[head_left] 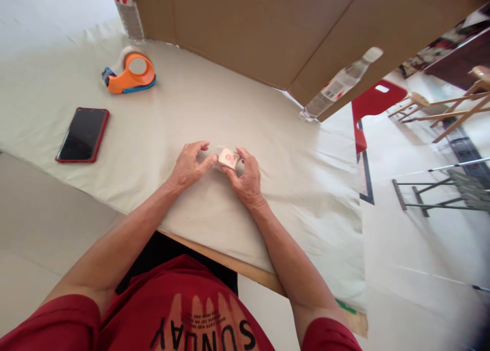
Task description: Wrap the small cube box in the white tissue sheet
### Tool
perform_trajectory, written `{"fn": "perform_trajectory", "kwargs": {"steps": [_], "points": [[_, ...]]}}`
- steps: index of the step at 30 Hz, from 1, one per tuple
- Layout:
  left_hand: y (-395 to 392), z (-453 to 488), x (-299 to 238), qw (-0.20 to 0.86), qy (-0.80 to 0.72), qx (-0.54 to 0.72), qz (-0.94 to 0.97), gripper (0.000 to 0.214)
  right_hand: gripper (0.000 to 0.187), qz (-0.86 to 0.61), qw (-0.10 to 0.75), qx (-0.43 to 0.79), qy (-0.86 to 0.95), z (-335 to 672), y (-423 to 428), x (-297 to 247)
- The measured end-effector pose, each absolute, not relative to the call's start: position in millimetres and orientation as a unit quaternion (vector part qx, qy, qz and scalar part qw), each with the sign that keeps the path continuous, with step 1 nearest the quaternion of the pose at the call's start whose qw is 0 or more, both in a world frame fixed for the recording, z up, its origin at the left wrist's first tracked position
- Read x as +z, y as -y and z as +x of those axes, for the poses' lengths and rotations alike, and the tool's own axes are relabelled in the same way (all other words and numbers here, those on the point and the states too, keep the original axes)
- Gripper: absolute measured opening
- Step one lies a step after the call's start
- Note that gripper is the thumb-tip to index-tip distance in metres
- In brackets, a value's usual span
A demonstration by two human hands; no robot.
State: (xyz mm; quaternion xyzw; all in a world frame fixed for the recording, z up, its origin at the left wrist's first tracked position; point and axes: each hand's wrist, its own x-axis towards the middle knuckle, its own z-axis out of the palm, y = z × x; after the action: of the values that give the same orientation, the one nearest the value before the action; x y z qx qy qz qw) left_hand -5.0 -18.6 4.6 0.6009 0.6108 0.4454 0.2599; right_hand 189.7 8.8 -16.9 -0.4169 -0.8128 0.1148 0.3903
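"between the front edge of the tabletop (179, 106) and the cardboard panel (237, 29), where is the small white block (228, 158)?"

"in the right hand (248, 176), gripped thumb to fingers. contact with the tabletop cannot be told."

"orientation?"

"red-marked face up. outline near-square; no long axis can be told."

"left hand (189, 166)?"

"thumb and forefinger spread wide, thumb tip just beside the block; contact cannot be told."

"count?"

"one block. one red-edged phone (82, 135) near the front edge, at left. one orange tape dispenser (124, 81), farther from that edge. one bottle (132, 22) at the panel's left end, plus a second bottle (335, 91) toward the tabletop's right edge: two total."
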Motion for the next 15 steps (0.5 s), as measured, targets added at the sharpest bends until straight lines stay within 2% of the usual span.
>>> {"fn": "perform_trajectory", "kwargs": {"steps": [6, 11, 15], "points": [[19.4, 0.6, 1.4, 0.234, -0.605, 0.37, 0.666, 0.056, 0.064, -0.411, 0.354, 0.213, 0.813, 192.8, -7.4, -4.7], [19.3, 1.4, 4.7, 0.26, -0.597, 0.377, 0.659, 0.062, 0.055, -0.452, 0.348, 0.374, 0.732, 201.2, -21.5, 13.1], [20.8, 1.6, 7.0, 0.276, -0.581, 0.392, 0.658, 0.062, 0.05, -0.478, 0.328, 0.41, 0.704, 198.1, -38.3, 23.7]]}}
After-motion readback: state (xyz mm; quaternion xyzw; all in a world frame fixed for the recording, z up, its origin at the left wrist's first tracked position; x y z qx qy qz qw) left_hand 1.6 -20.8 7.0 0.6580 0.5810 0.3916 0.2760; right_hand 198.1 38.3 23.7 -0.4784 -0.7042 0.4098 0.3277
